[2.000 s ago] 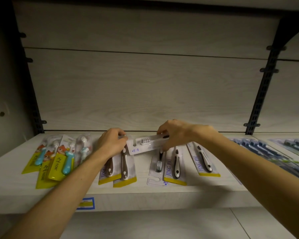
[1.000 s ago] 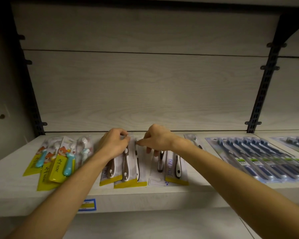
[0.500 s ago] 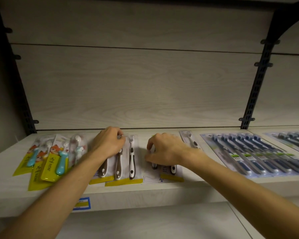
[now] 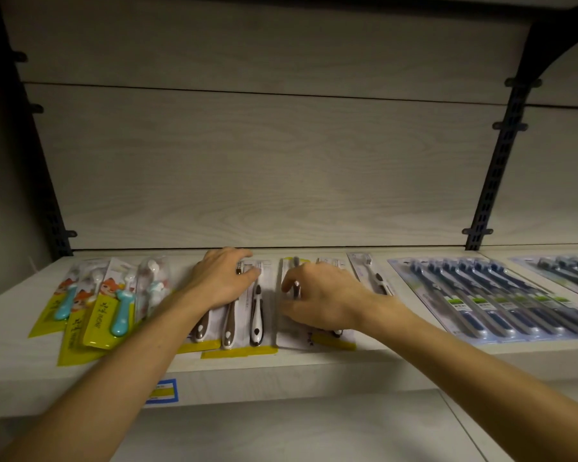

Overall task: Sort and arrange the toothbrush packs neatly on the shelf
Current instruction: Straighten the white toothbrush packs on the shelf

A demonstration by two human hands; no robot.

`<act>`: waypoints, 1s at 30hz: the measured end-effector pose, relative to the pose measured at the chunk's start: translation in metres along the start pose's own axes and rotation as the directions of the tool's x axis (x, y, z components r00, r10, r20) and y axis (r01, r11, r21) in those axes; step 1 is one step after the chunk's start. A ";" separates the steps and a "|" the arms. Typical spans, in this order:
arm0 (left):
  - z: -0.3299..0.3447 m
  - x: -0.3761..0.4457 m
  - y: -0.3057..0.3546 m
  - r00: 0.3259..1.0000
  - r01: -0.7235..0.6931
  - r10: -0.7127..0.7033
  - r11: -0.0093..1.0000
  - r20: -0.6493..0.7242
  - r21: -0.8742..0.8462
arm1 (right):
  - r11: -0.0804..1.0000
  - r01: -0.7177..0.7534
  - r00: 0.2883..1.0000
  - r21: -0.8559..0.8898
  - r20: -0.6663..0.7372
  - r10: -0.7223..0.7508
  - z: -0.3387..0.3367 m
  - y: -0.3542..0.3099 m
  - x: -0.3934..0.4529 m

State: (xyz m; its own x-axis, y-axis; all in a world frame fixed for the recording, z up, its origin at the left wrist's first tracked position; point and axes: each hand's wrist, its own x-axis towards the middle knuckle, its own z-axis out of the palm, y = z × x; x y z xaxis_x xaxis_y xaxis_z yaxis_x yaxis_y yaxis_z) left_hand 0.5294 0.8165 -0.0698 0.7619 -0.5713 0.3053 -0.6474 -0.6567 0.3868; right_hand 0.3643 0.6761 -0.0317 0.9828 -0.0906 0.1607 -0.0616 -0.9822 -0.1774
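Nearest, at six o'clock: the shelf (image 4: 281, 378) front edge with a blue-and-yellow price label (image 4: 162, 391). Just behind it, yellow bottom strips of the brown-and-white toothbrush packs (image 4: 229, 323) close to that edge, one strip a little ahead of its neighbours. Risk here: a push toward six o'clock could send a pack over the edge.

Further in, left hand (image 4: 222, 281) lying over the upper part of those packs, fingers curled loosely, thumb on a card, pressing rather than clearly pinching. At its three o'clock, right hand (image 4: 317, 298) hunched over the white-backed packs (image 4: 301, 336), fingertips bent down onto them; no pack lifted. Motion blur there, so exact grip hard to tell. Overlapping cards likely slippery: sliding one could drag the one beneath and skew the row.

At nine o'clock, children's packs (image 4: 114, 305) fanned and overlapped, still unsorted. At three o'clock, a lone tilted pack (image 4: 371, 278) near the wrist, easily knocked askew; beyond it blue multi-packs (image 4: 481, 295).
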 end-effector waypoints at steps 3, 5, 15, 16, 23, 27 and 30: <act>0.001 0.001 -0.001 0.999 -0.031 0.030 0.999 0.036 0.016 | 0.993 -0.023 0.995 0.118 -0.099 0.035 -0.008 0.004 0.000; 0.000 0.001 -0.001 0.999 -0.032 0.031 0.999 0.036 0.017 | 0.978 -0.044 0.988 0.202 -0.136 0.072 -0.015 0.010 -0.001; -0.002 0.000 -0.002 0.997 -0.033 0.032 0.999 0.072 0.023 | 0.704 -0.085 0.974 0.705 -0.090 0.208 -0.026 0.033 0.000; -0.001 0.000 -0.002 0.997 -0.028 0.025 0.999 0.071 0.030 | 0.723 -0.085 0.975 0.686 -0.091 0.201 -0.024 0.036 0.000; 0.001 0.001 -0.003 0.997 -0.022 0.020 0.999 0.078 0.034 | 0.951 -0.055 0.971 0.305 -0.204 0.122 -0.035 0.066 -0.012; 0.001 0.002 -0.005 0.997 -0.026 0.024 0.999 0.079 0.027 | 0.985 -0.052 0.978 0.166 -0.191 0.084 -0.044 0.085 -0.023; 0.002 0.002 -0.003 0.996 -0.024 0.021 0.999 0.085 0.038 | 0.999 -0.047 0.976 0.028 -0.212 0.052 -0.049 0.103 -0.024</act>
State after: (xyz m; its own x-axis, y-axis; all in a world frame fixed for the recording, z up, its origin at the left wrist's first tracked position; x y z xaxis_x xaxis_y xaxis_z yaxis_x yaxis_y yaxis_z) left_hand 0.5332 0.8166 -0.0718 0.7438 -0.6245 0.2381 -0.6658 -0.6610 0.3462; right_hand 0.3257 0.5694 -0.0059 0.9190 -0.1742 0.3538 -0.1027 -0.9719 -0.2120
